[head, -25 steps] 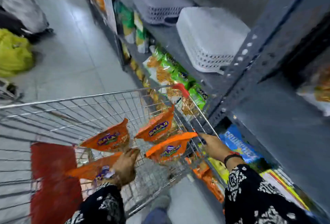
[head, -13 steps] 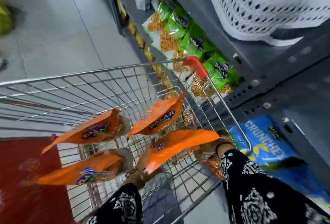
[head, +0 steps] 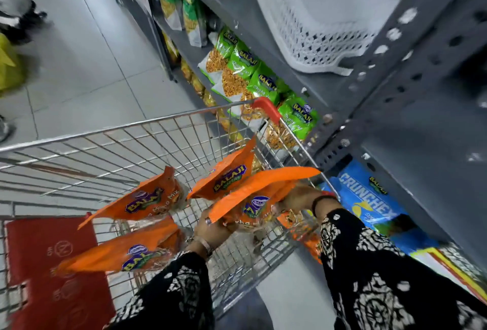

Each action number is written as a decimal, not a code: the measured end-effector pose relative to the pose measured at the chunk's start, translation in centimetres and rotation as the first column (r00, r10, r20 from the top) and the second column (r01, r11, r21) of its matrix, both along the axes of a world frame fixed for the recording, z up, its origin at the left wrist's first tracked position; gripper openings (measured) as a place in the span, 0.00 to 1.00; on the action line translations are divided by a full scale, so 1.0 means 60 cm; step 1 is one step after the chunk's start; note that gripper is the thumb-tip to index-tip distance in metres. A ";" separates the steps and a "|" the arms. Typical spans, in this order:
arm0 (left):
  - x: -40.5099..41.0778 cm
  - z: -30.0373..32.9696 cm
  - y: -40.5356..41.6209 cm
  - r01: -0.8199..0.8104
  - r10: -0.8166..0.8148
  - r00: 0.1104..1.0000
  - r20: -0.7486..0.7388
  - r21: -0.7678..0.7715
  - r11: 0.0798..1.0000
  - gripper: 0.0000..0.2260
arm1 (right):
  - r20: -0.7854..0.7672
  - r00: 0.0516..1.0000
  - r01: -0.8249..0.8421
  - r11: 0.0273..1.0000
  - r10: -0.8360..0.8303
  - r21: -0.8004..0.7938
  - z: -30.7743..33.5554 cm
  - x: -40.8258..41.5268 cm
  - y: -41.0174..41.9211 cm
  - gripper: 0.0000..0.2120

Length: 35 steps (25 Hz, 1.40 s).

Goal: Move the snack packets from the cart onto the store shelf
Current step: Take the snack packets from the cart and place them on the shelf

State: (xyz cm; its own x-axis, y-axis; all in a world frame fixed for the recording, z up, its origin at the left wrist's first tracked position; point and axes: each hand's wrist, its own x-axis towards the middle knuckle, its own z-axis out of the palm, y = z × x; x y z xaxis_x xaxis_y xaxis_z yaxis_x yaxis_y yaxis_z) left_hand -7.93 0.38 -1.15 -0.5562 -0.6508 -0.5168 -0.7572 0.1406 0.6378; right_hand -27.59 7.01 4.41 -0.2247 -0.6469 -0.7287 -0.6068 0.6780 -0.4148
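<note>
Several orange Balaji snack packets lie in the wire cart [head: 147, 132]. My left hand [head: 214, 229] and my right hand [head: 299, 196] both grip one orange packet [head: 261, 192] at the cart's right side, lifted a little above the basket floor. Three other orange packets stay in the cart: one at the left [head: 147, 198], one in the middle back [head: 226, 174], one at the front left [head: 131, 250]. The grey metal store shelf [head: 411, 129] stands right beside the cart.
Green Balaji packets [head: 263, 82] fill the shelf just beyond the cart. White plastic baskets [head: 324, 19] sit on the shelf above. A blue Crunchex packet [head: 369, 203] lies on a lower shelf. The cart's red child-seat flap [head: 50, 264] is at left. Tiled floor lies to the left.
My right hand left the cart rim and took hold of the right orange packet together with my left hand. The camera tilted toward the shelf.
</note>
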 end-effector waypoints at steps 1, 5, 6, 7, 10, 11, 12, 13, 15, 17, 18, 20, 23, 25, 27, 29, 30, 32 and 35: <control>0.002 0.047 -0.002 -0.007 0.003 0.997 -0.081 -0.053 0.999 0.28 | -0.009 1.000 0.008 0.999 -0.009 -0.054 0.014 -0.004 0.006 0.12; -0.002 0.200 -0.014 0.072 -0.110 0.964 -0.244 -0.161 0.984 0.39 | -0.010 0.999 0.036 0.936 -0.042 -0.351 0.160 -0.013 0.057 0.14; -0.009 0.239 -0.016 0.108 -0.159 0.948 -0.276 -0.193 0.975 0.40 | 0.000 0.998 0.061 0.903 -0.068 -0.425 0.191 -0.015 0.072 0.16; -0.021 0.283 -0.007 0.107 -0.166 0.936 -0.311 -0.198 0.974 0.36 | 0.009 0.995 0.094 0.866 -0.103 -0.492 0.218 -0.019 0.092 0.19; -0.071 0.362 0.018 0.157 -0.201 0.864 -0.462 -0.132 0.979 0.24 | 0.028 0.984 0.158 0.795 -0.174 -0.586 0.292 -0.039 0.172 0.31; -0.092 0.380 0.032 0.218 -0.240 0.830 -0.504 -0.104 0.970 0.26 | 0.037 0.979 0.181 0.780 -0.199 -0.599 0.310 -0.049 0.205 0.33; -0.120 0.394 0.052 0.267 -0.284 0.791 -0.542 -0.113 0.957 0.31 | 0.048 0.969 0.220 0.763 -0.241 -0.607 0.333 -0.059 0.244 0.31; -0.148 0.406 0.075 0.300 -0.318 0.762 -0.564 -0.127 0.945 0.35 | 0.057 0.956 0.261 0.742 -0.288 -0.617 0.356 -0.067 0.281 0.26; -0.211 0.416 0.111 0.379 -0.386 0.706 -0.593 -0.144 0.914 0.39 | 0.073 0.920 0.344 0.701 -0.386 -0.624 0.380 -0.097 0.344 0.20; -0.276 0.425 0.151 0.438 -0.441 0.671 -0.596 -0.161 0.884 0.38 | 0.088 0.862 0.428 0.623 -0.500 -0.654 0.392 -0.128 0.395 0.18; -0.306 0.425 0.167 0.448 -0.452 0.668 -0.592 -0.165 0.879 0.35 | 0.093 0.822 0.466 0.570 -0.561 -0.677 0.395 -0.138 0.410 0.17; -0.371 0.433 0.198 0.470 -0.447 0.665 -0.599 -0.130 0.873 0.24 | 0.118 0.723 0.532 0.439 -0.681 -0.724 0.391 -0.169 0.432 0.19; -0.467 0.440 0.218 0.475 -0.437 0.657 -0.614 -0.113 0.873 0.17 | 0.132 0.579 0.580 0.292 -0.804 -0.760 0.386 -0.216 0.437 0.17; -0.526 0.444 0.222 0.482 -0.439 0.628 -0.643 -0.122 0.868 0.15 | 0.077 0.479 0.576 0.246 -0.874 -0.779 0.385 -0.251 0.430 0.16; -0.578 0.442 0.225 0.481 -0.441 0.619 -0.650 -0.131 0.867 0.16 | 0.008 0.393 0.578 0.240 -0.920 -0.780 0.378 -0.281 0.421 0.16; -0.616 0.432 0.228 0.481 -0.448 0.633 -0.632 -0.133 0.866 0.18 | -0.026 0.334 0.569 0.224 -0.942 -0.792 0.352 -0.307 0.414 0.17; -0.629 0.423 0.229 0.481 -0.452 0.636 -0.626 -0.136 0.866 0.19 | -0.029 0.304 0.571 0.206 -0.952 -0.795 0.338 -0.317 0.412 0.17; -0.644 0.412 0.232 0.476 -0.460 0.647 -0.609 -0.149 0.867 0.21 | -0.010 0.251 0.594 0.162 -0.968 -0.788 0.314 -0.332 0.410 0.18; -0.641 0.416 0.239 0.449 -0.428 0.641 -0.637 -0.140 0.882 0.23 | 0.030 0.240 0.594 0.123 -0.970 -0.795 0.312 -0.339 0.408 0.19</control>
